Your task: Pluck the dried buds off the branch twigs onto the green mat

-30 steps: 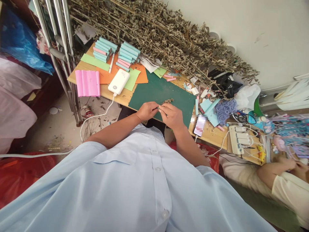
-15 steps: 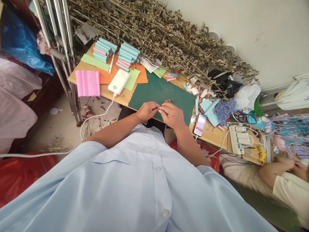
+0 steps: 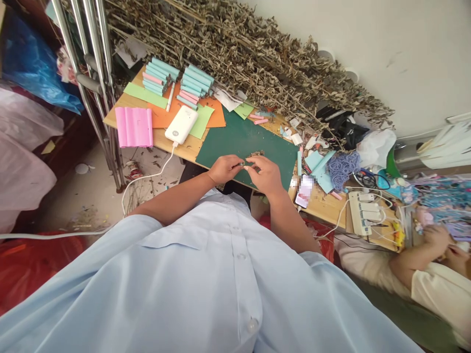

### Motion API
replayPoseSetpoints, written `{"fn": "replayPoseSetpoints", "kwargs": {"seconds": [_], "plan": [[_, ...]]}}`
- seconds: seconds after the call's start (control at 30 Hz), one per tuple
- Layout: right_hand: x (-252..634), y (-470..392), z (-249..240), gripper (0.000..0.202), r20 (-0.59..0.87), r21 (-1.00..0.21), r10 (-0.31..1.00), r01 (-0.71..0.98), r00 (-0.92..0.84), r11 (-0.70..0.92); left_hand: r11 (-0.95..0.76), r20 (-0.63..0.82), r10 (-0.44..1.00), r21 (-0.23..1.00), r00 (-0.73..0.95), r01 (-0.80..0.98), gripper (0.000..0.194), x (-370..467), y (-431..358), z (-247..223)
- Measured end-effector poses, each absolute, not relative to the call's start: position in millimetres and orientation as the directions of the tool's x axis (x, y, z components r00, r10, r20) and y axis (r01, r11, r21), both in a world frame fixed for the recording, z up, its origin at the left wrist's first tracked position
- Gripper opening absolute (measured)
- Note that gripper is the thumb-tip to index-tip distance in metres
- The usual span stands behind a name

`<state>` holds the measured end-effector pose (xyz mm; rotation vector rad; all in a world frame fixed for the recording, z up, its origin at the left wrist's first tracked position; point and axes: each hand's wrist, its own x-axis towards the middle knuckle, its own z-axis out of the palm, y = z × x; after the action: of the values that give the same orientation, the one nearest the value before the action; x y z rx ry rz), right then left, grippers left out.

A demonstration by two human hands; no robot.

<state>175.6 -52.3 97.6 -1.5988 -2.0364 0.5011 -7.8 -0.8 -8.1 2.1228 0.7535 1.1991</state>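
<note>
Hands, two, bare, head view: left hand (image 3: 223, 169), fingers drawn together, pinching a small piece (image 3: 243, 164); right hand (image 3: 265, 172), thumb tip at the same piece, thumb and forefinger narrowly parted, its grip on the piece not certain.

Small piece: tiny, mostly hidden by fingertips; a pale and dark bit shows, exact form too small to tell. Position: between the two hands, at their meeting fingertips, over the near edge of the green mat (image 3: 230, 137).

Dried plant crumbs (image 3: 256, 153): small heap on the mat, just beyond the right hand, partly covered by it.

Left side of table: white power bank (image 3: 181, 125), cabled; pink folded sheet (image 3: 133, 127); blue and pink rolls (image 3: 196, 81), stacked in two groups, on orange paper (image 3: 217, 113).

Right side: phone (image 3: 304, 190), screen lit; purple yarn (image 3: 344, 170); power strip (image 3: 359, 213).

Beyond the mat: dried plant stalks (image 3: 235, 54), a long bundle. Far right: another person's forearm (image 3: 412, 260).
</note>
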Motion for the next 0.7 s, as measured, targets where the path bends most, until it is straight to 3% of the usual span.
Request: {"fn": "replayPoseSetpoints", "kwargs": {"seconds": [0.27, 0.4, 0.7], "plan": [[174.6, -47.6, 85.2, 0.017, 0.192, -0.66, 0.966, 0.706, -0.171, 0.256, -0.67, 0.545, 0.714, 0.714, 0.439, 0.204, 0.039, -7.9, -1.2, -6.0], [171.5, -47.4, 89.2, 0.02, 0.201, -0.643, 0.959, 0.712, -0.198, 0.281, -0.667, 0.536, 0.711, 0.719, 0.455, 0.196, 0.037, -9.5, -1.9, -3.2], [173.2, -64.8, 95.9, 0.032, 0.193, -0.261, 0.917, 0.883, -0.349, 0.391, -0.664, 0.537, 0.71, 0.727, 0.456, 0.177, 0.03, -10.0, -2.9, 0.1]]}}
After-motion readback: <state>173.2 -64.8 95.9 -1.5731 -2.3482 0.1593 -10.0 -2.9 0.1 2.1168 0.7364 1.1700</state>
